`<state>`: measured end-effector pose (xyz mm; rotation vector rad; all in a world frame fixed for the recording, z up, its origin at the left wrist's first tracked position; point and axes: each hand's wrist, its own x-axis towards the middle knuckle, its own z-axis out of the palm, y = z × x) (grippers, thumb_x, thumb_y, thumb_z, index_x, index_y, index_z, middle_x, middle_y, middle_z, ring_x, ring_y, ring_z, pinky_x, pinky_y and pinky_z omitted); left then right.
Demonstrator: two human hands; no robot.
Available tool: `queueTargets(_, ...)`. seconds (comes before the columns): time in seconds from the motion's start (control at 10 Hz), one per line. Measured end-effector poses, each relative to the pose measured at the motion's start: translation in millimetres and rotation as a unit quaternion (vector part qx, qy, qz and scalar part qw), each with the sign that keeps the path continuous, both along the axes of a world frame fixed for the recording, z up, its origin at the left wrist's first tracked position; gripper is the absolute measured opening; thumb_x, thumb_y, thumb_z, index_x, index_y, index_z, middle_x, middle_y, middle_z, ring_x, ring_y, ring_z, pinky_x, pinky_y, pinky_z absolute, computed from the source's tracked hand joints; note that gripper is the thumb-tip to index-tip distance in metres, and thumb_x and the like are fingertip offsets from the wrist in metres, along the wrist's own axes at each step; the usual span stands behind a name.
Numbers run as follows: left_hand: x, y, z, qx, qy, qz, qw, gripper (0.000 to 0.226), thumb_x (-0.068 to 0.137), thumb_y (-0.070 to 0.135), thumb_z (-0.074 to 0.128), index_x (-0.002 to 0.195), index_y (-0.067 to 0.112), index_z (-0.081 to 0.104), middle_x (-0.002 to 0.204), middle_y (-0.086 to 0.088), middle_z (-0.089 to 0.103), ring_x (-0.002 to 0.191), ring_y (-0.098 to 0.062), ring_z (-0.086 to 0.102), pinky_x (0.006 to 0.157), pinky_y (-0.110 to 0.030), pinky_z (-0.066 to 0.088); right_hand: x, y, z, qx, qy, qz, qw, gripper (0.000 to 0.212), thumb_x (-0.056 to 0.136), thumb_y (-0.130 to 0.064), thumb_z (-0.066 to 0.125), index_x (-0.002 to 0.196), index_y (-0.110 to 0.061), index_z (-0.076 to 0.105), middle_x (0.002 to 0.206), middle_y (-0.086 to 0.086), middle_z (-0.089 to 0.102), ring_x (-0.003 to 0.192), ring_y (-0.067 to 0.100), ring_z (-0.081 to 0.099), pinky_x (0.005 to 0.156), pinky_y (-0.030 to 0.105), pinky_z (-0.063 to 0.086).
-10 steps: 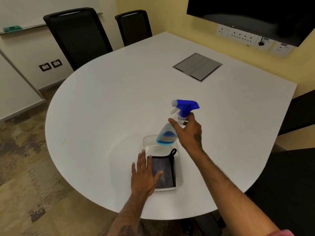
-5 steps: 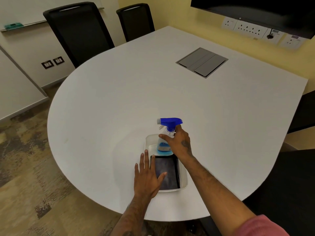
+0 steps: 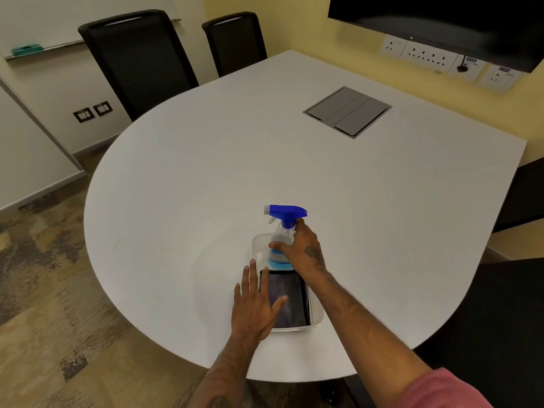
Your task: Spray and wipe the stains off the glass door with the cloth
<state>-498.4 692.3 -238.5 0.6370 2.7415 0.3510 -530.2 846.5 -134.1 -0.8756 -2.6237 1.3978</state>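
Near the table's point(image 3: 206, 178) close edge sits a clear tray point(image 3: 318, 320). The right hand point(image 3: 303, 251) is wrapped around the spray bottle point(image 3: 284, 228), which stands upright in the tray's far end, nozzle pointing left. The dark cloth point(image 3: 290, 298) lies flat in the near end. The left hand point(image 3: 254, 304) rests with fingers spread, holding nothing, over the tray's left rim and the cloth's left side.

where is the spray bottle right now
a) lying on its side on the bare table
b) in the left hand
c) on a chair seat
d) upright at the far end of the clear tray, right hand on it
d: the spray bottle stands upright in the clear tray beyond the dark cloth, with the right hand around it.
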Motion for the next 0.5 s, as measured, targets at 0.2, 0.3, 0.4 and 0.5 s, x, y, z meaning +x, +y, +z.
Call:
queueTargets(0.2, -9, -11, 19, 0.012, 0.023, -0.019, 1.000, 0.087, 0.087, 0.081, 0.013, 0.147, 0.034, -0.029, 0.162, 0.001, -0.033, 0.156, -0.024, -0.017, 0.126, -0.046, 0.003, 16, 4, 6, 0.037, -0.030, 0.011, 0.999, 0.095, 0.081, -0.045, 0.079, 0.154, -0.017, 0.026, 0.153, 0.008, 0.044, 0.136, 0.030, 0.048, 0.115, 0.044, 0.040)
queueTargets(0.3, -11, -28, 36, -0.010, 0.048, -0.029, 0.998, 0.089, 0.084, 0.082, 0.004, 0.151, 0.032, -0.026, 0.153, 0.004, -0.042, 0.152, -0.021, -0.027, 0.124, -0.044, -0.003, 38, 2, 10, 0.060, -0.036, 0.001, 0.998, 0.095, 0.083, -0.053, 0.072, 0.156, -0.021, 0.021, 0.159, 0.006, 0.036, 0.142, 0.028, 0.041, 0.117, 0.043, 0.034)
queueTargets(0.4, -8, -46, 57, -0.024, 0.056, -0.040, 0.997, 0.092, 0.082, 0.082, -0.002, 0.154, 0.028, -0.022, 0.154, 0.001, -0.041, 0.151, -0.022, -0.028, 0.124, -0.046, -0.005, 68, -8, 18, 0.144, -0.027, 0.009, 0.989, 0.088, 0.089, -0.060, 0.060, 0.156, -0.021, 0.019, 0.164, 0.005, 0.028, 0.150, 0.026, 0.027, 0.123, 0.046, 0.022)
queueTargets(0.5, 3, -60, 73, -0.036, 0.087, -0.066, 0.993, 0.089, 0.084, 0.078, 0.001, 0.154, 0.027, -0.022, 0.158, -0.002, -0.037, 0.149, -0.022, -0.030, 0.125, -0.048, -0.005, 97, -18, 22, 0.236, -0.032, 0.034, 0.971, 0.088, 0.090, -0.070, 0.042, 0.158, -0.022, 0.013, 0.168, 0.005, 0.012, 0.156, 0.024, 0.007, 0.125, 0.049, 0.010)
